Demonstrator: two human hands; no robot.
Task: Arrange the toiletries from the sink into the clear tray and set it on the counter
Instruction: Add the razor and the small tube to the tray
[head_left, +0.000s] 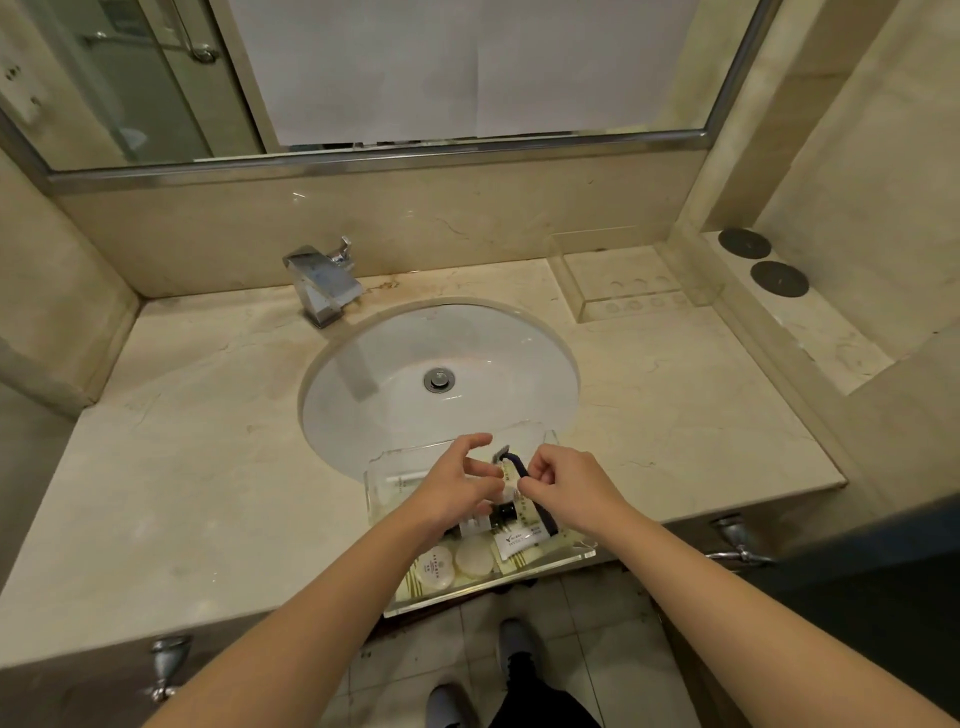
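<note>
Both hands are working over the tray (582, 552) at six o'clock of the sink (363, 415): right hand (563, 486) pinching the razor (524, 470), left hand (457, 488) hovering loosely spread.

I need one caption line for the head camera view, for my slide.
Both hands, left hand and right hand, arrange toiletries in the clear tray at the sink's front edge.

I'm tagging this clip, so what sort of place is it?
Probably a hotel bathroom: a marble vanity counter with an undermount sink, a wall mirror, and single-use toiletries in a clear tray.
</note>
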